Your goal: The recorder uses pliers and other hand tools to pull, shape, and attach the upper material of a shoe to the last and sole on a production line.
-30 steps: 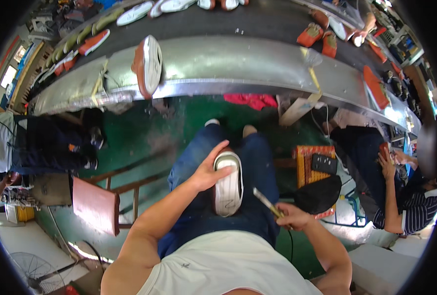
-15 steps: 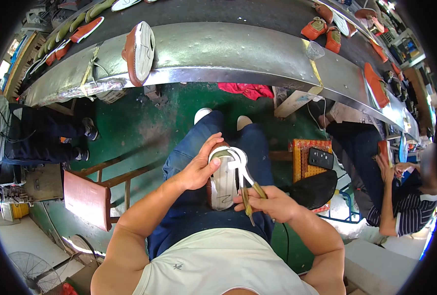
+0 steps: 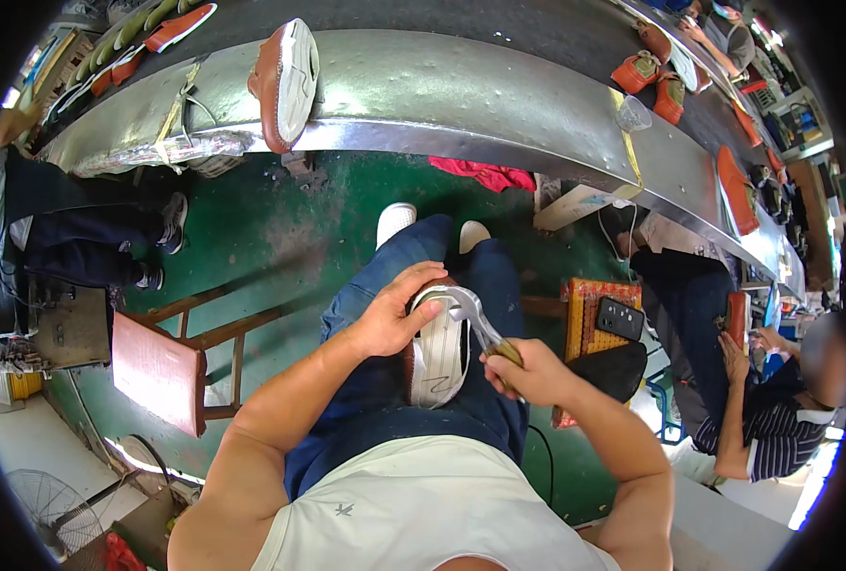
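Note:
A brown shoe (image 3: 439, 371) rests sole up on my lap, its pale sole facing me. My left hand (image 3: 399, 314) is closed around its far end, thumb on the sole and fingers over the far side. In my right hand (image 3: 535, 373) is a pair of metal pincers (image 3: 480, 322) with yellowish handles, which my fingers squeeze together. The curved jaws lie against the sole's edge at the far end, near my left thumb. What lies between the jaws is too small to make out.
A metal-edged workbench (image 3: 423, 86) runs across ahead, with a brown shoe (image 3: 283, 86) tilted on its edge and more shoes beyond. At left stands a wooden stool (image 3: 156, 373). To the right, a black phone (image 3: 621, 318) lies on a beaded seat; a seated co-worker (image 3: 775, 428) holds a shoe.
The pincers' handles have gone from spread apart to squeezed together in my right hand, which has moved slightly up and right. My left hand keeps its hold on the shoe.

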Tool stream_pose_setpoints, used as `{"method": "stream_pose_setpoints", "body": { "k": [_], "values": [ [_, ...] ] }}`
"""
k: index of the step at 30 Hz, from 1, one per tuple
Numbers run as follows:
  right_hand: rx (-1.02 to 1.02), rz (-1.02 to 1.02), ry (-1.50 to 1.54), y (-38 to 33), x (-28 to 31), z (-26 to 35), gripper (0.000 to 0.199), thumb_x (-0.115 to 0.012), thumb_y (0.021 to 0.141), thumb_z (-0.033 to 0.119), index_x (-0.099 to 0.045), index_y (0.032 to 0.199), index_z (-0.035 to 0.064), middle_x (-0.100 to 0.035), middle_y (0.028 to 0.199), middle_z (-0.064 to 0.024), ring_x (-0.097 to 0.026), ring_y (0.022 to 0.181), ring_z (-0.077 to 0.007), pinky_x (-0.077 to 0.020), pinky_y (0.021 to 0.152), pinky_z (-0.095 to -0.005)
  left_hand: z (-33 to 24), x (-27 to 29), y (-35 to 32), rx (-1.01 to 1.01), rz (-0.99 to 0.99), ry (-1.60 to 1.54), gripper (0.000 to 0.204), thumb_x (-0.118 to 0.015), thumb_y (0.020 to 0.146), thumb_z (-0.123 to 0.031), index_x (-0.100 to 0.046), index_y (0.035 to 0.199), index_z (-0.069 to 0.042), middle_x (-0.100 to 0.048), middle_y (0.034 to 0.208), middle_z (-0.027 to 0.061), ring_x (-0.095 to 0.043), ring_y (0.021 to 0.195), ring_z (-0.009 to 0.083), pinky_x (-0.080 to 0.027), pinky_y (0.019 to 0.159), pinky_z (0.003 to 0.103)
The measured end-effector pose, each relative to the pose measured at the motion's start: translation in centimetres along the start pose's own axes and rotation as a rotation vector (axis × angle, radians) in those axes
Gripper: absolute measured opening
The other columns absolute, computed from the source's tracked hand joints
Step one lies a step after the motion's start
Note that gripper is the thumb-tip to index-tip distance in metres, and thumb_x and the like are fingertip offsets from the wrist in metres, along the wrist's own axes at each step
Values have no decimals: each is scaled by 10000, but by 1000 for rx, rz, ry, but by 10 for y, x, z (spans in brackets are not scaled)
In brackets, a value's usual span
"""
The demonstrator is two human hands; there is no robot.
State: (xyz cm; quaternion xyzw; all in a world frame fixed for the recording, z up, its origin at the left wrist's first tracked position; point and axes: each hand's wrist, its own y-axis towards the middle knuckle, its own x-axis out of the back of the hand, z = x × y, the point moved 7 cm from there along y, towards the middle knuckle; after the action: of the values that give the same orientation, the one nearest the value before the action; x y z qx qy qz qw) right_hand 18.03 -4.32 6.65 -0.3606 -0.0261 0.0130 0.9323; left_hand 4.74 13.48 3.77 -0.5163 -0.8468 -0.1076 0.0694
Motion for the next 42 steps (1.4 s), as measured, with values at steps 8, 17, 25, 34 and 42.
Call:
{"method": "stream_pose_setpoints", "body": {
  "k": [8, 17, 25, 34, 42],
  "values": [
    [528, -667, -314, 37, -15, -51, 244, -668, 954, 152, -644, 1137, -8, -684, 939, -243, -683, 845, -441, -549, 748, -461, 11, -5, 17, 33, 55, 39, 423, -631, 977, -76, -560, 1393, -56, -491, 1472, 159, -469, 1386, 292, -353, 1167, 394],
    [331, -489, -533, -21, -45, -22, 414, -652, 932, 106, -485, 1267, -69, -609, 1019, -317, -624, 919, -499, -518, 804, -521, 5, -23, 3, 279, -21, -400, 526, -681, 974, -110, -508, 1469, -73, -522, 1435, 98, -510, 1311, 213, -394, 1132, 372],
    [460, -232, -369, -35, -29, -30, 352, -665, 932, 95, -578, 1253, -22, -664, 979, -241, -654, 821, -419, -537, 801, -434, 8, -12, 1, 391, -197, -572, 511, -714, 965, -136, -543, 1438, -45, -618, 1289, 98, -597, 1128, 159, -497, 994, 313],
    [468, -494, 213, -62, 4, -41, 381, -680, 972, 222, -566, 1247, -16, -647, 1026, -33, -558, 836, -90, -491, 774, -263, -141, -8, -15, -363, -38, 37, 863, -821, 800, -57, -376, 1539, -41, -423, 1520, 275, -460, 1402, 407, -377, 1150, 448],
    [935, -478, 381, -80, -16, 37, 640, -784, 908, 343, -451, 1325, -10, -611, 1272, -151, -593, 1097, -200, -478, 931, -339, -178, -36, -46, -814, 136, 366, 753, -866, 692, -69, -562, 1380, -62, -439, 1474, 330, -477, 1336, 551, -335, 1107, 702]
  ]
}}
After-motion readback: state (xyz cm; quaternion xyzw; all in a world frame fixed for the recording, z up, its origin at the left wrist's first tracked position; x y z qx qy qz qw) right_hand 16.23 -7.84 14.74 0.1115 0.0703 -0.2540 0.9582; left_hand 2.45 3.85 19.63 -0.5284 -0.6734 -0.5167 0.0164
